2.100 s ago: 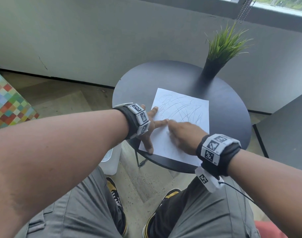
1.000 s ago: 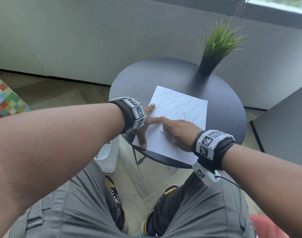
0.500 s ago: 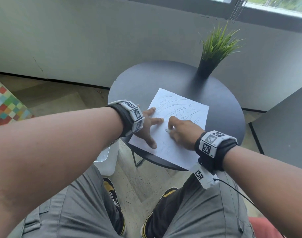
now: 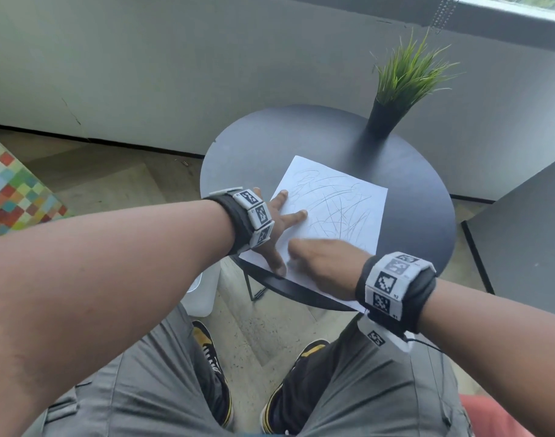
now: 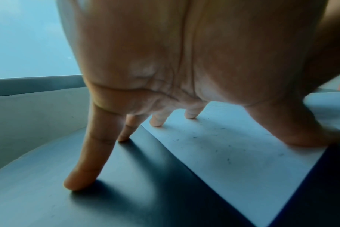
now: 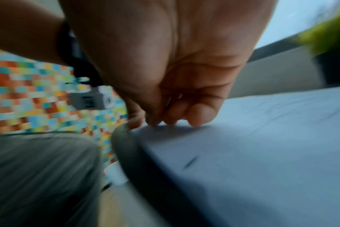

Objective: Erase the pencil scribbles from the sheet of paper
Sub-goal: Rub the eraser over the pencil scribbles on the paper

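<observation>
Paper (image 4: 333, 212) stays flat under my spread left hand (image 4: 277, 230); my curled right hand (image 4: 326, 258) has rubbed back toward me, scribbles (image 4: 339, 209) remain.

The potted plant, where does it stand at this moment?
In the head view the potted plant stands at the far right edge of the round black table, beyond the sheet of paper and near the wall.

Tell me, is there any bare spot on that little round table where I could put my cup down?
Yes. The table is bare on its far left, between the rim and the sheet of paper, and along the right rim beyond the paper. The near side is crowded: left hand, right hand, paper. The potted plant takes the far right.
</observation>
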`<state>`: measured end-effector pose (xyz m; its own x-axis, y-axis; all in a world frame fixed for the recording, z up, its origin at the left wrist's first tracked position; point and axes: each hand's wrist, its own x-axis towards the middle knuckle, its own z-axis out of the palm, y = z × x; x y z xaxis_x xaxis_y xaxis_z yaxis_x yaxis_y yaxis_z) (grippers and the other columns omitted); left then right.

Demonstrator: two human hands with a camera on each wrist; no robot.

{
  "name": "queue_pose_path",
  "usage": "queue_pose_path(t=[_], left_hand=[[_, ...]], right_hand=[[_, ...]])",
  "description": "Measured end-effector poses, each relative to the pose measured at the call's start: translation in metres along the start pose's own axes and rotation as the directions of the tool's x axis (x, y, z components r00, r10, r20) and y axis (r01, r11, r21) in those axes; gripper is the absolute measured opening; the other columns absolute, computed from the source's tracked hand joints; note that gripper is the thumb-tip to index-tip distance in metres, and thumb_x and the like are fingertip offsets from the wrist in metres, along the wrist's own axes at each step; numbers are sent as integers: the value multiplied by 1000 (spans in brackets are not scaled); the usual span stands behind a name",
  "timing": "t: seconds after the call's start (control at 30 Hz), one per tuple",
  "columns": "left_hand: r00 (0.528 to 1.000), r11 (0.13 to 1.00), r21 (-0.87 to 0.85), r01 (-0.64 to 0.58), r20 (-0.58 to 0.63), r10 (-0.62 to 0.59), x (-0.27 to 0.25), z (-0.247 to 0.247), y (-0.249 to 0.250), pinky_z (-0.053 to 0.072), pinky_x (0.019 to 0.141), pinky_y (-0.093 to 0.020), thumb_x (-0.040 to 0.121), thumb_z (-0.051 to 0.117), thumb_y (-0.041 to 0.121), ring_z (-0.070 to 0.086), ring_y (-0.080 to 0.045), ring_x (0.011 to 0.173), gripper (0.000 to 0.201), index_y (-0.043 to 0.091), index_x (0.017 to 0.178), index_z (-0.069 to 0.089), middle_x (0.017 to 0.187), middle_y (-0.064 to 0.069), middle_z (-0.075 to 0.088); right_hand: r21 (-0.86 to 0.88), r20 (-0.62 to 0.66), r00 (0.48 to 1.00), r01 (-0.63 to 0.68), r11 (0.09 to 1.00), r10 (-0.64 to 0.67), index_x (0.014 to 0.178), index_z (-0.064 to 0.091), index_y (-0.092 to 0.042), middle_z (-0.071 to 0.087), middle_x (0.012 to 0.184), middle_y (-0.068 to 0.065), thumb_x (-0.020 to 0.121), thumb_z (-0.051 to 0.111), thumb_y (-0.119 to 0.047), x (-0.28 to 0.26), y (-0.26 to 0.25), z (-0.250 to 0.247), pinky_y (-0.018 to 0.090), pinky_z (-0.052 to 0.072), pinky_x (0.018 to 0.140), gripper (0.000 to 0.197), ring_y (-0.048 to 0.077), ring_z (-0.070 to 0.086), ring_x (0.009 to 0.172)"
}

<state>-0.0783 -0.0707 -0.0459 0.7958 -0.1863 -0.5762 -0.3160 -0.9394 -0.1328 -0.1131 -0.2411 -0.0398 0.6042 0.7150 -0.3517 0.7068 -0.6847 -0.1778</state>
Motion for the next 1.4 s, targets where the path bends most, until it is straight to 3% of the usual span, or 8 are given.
queue_pose_path(t=[0.33,0.5,0.63,0.8,0.93,1.1,1.27,1.4], left_hand=[[1000,1000,28,-6,-17,6,5,3,-1,28,110,-65,42,65,94,10,-60,139,140,52,146,-19,163,-6,-21],[1000,1000,20,-6,-27,6,3,1,1,30,109,-66,47,69,89,13,-59,140,138,51,148,-15,164,-4,-19],[1000,999,35,-2,-1,2,6,2,2,30,111,-64,37,65,94,14,-60,140,143,53,143,-22,162,-7,-24],[1000,1000,0,1,9,-1,3,0,2,34,109,-63,47,73,86,13,-58,143,141,50,149,-18,163,-4,-25],[1000,1000,22,12,7,-12,2,1,3,26,114,-63,42,70,90,9,-59,142,145,51,148,-21,162,-8,-27],[1000,1000,-4,5,21,-5,-2,-2,3,28,112,-66,50,73,85,8,-58,143,139,50,149,-18,163,-4,-25],[999,1000,-17,-3,37,4,-4,-5,5,27,113,-64,53,75,82,10,-58,143,134,57,146,-17,161,-9,-27],[999,1000,-13,-1,41,1,-8,-7,5,23,112,-66,56,75,80,7,-58,144,130,59,147,-16,162,-9,-26]], right_hand=[[-63,72,992,108,992,-103,111,42,-13,51,95,2,97,43,-17,-4,0,3,31,31,66,14,23,48,82],[-41,-106,990,-95,995,90,109,38,-15,44,86,-3,101,38,-24,0,24,-11,30,31,68,13,24,49,83],[-57,42,988,151,987,-148,97,37,-17,44,80,-4,99,42,-22,-12,-2,7,34,38,65,7,22,47,74],[-37,-60,995,-81,996,78,100,36,-14,45,86,0,95,39,-15,-6,18,-8,32,34,66,6,25,47,78],[-33,48,992,116,993,-114,94,34,-18,45,82,-2,96,44,-19,-13,-5,9,34,38,64,11,23,46,73],[44,-74,976,-202,978,204,99,35,-16,59,98,9,100,40,-29,-2,27,-5,35,38,68,14,28,50,80],[45,49,998,31,999,-33,106,42,-14,57,95,4,98,42,-28,-13,-2,10,34,38,68,17,26,51,82],[102,-76,958,-268,958,276,109,41,-17,62,105,8,100,37,-37,2,33,-4,37,43,74,22,27,50,84]])
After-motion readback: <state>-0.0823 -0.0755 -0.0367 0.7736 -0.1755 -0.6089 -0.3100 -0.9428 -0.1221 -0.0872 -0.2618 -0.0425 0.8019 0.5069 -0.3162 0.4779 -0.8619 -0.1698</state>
